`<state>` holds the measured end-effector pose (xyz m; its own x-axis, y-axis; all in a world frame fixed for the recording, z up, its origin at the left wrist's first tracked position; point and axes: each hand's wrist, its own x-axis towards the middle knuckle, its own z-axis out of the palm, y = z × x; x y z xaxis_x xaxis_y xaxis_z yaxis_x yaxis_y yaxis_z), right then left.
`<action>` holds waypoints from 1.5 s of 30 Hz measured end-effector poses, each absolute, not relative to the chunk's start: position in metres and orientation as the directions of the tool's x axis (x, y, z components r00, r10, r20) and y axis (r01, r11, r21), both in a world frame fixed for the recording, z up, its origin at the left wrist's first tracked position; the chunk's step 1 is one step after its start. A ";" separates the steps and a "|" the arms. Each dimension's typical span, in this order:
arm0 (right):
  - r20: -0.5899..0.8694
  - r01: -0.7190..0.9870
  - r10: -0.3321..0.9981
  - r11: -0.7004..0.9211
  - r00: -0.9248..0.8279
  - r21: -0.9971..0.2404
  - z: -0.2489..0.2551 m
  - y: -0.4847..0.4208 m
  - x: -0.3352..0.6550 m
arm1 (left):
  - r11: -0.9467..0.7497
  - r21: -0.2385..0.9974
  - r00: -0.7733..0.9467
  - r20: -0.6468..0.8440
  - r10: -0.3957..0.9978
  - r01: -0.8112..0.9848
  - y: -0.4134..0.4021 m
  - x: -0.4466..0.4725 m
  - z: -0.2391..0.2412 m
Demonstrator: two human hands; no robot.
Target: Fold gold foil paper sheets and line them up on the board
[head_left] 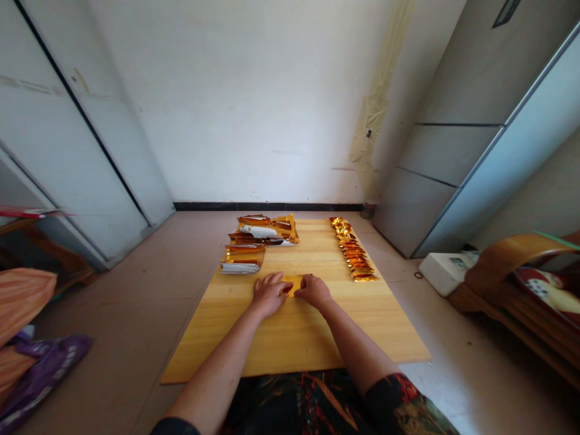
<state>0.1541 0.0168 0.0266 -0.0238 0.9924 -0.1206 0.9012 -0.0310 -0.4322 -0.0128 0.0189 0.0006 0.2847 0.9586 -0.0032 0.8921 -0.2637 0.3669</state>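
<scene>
A small gold foil sheet [292, 283] lies on the wooden board between my two hands. My left hand [270, 292] rests with its fingers stretched out over the board, and its thumb touches the left side of the foil. A darker, reddish bit of foil shows at that thumb. My right hand [313, 292] has its fingers bent and pinched together at the right edge of the sheet. Part of the foil is hidden under the fingers.
Stacks of flat gold foil pieces [243, 258] stand at the board's [290, 344] back left. Folded gold foil pieces [356, 257] lie in a row along its right side. A fridge [448, 133] and a wooden chair [502, 284] stand right; purple and orange bags [49, 365] lie left.
</scene>
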 end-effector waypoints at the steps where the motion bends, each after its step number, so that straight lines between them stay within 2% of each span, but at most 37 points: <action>1: -0.123 0.908 0.992 -0.041 -0.012 -0.417 0.028 0.015 0.152 | -0.263 0.366 0.287 -0.011 0.958 0.893 0.019 -0.013 0.000; 12: -0.143 0.946 0.987 -0.118 0.077 -0.301 0.038 0.009 0.135 | -0.262 0.380 0.288 -0.012 0.958 0.887 0.021 -0.014 -0.004; 26: -0.165 0.899 0.986 -0.091 0.021 -0.429 0.024 0.022 0.163 | -0.245 0.384 0.286 -0.053 0.957 0.890 0.019 -0.014 0.003; 35: -0.184 0.850 0.978 -0.180 0.100 -0.494 0.026 0.021 0.190 | -0.240 0.384 0.282 -0.057 0.958 0.892 0.019 -0.014 0.004; 41: -0.197 0.817 0.972 -0.213 0.124 -0.535 0.024 0.021 0.209 | -0.246 0.337 0.295 -0.099 0.950 0.909 0.020 -0.014 0.004; 43: -0.160 0.813 0.979 -0.192 0.123 -0.549 0.023 0.021 0.210 | -0.248 0.334 0.296 -0.101 0.950 0.909 0.020 -0.014 0.004; 45: -0.052 0.799 0.993 -0.118 0.109 -0.590 0.024 0.021 0.207 | -0.243 0.337 0.292 -0.102 0.951 0.910 0.021 -0.014 0.004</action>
